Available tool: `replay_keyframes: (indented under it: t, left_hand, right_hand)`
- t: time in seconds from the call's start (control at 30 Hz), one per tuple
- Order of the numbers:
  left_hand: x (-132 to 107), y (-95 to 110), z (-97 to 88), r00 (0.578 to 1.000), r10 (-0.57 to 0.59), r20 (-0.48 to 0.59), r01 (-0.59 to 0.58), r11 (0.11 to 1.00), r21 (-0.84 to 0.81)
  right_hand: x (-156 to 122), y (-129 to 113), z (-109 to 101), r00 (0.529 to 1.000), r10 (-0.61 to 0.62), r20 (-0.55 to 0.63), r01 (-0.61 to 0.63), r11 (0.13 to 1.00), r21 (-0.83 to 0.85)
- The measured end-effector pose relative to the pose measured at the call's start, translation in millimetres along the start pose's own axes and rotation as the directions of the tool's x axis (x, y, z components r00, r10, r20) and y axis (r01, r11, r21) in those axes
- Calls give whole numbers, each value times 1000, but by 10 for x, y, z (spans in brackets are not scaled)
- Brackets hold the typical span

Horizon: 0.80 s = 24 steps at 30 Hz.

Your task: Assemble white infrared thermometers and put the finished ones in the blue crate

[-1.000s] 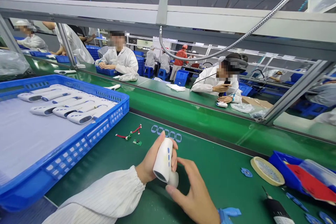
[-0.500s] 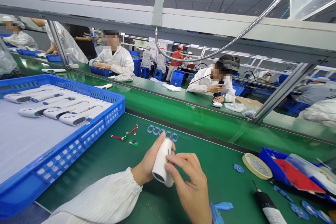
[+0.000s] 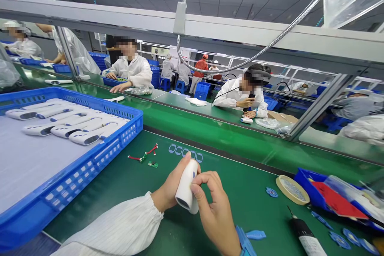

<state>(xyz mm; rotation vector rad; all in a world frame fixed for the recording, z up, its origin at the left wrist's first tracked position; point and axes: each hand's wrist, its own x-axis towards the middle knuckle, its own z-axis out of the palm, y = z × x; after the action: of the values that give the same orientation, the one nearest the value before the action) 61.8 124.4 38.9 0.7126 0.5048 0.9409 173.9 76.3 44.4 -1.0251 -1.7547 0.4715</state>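
My left hand (image 3: pixel 171 187) is wrapped round a white plastic device housing (image 3: pixel 186 188), tilted with its dark open end towards me. A small blue button shows on its side. My right hand (image 3: pixel 212 204) presses thumb and forefinger together against that side, just below the button; whatever they pinch is too small to make out. Beyond the housing, a row of several blue oval rings (image 3: pixel 186 153) lies on the green table. Red wires (image 3: pixel 143 157) and a small green circuit board (image 3: pixel 153 164) rest to the left of them.
A blue crate (image 3: pixel 132 126) with several similar housings (image 3: pixel 85 136) fills the left. On the right are an electric screwdriver (image 3: pixel 304 234), a round shallow dish (image 3: pixel 292 189), blue discs (image 3: pixel 339 240) and a blue bin (image 3: pixel 310 186). A metal rail crosses above; co-workers sit across the belt.
My right thumb and forefinger have shifted slightly on the housing's side, and the fingers are more curled. My left hand keeps its hold. Across the belt, a co-worker's hand has moved onto the table.
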Motion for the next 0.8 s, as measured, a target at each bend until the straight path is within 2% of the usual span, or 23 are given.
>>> replay_keyframes:
  t: [0.1,0.2,0.3,0.43,0.57,0.63,0.7,0.8]
  left_hand:
    - [24,-3,-13,1000,-17,9,18,999,-37]
    - [32,-14,-24,1000,-2,-16,2,1000,-24]
    - [29,-27,-29,1000,-7,4,8,999,-44]
    - [34,-35,-37,999,-21,29,23,996,-86]
    - [72,-35,-77,999,-15,41,18,997,-81]
    - [94,-25,-95,998,0,56,5,997,-81]
    - [89,-8,-95,998,4,69,3,995,-98]
    - [-5,23,-94,998,-15,60,22,991,-129]
  right_hand:
    - [-11,21,11,999,-16,-27,16,1000,-11]
    - [2,12,10,1000,-28,-4,28,999,-40]
    - [4,0,25,1000,-5,6,5,1000,-13]
    - [0,14,42,988,152,37,-156,964,217]
    - [26,10,-2,938,316,140,-342,794,502]
    - [-4,-9,-62,914,379,143,-392,743,542]
    - [-104,-31,-175,890,445,102,-427,729,535]
    - [-376,-58,-490,852,523,4,-453,735,505]
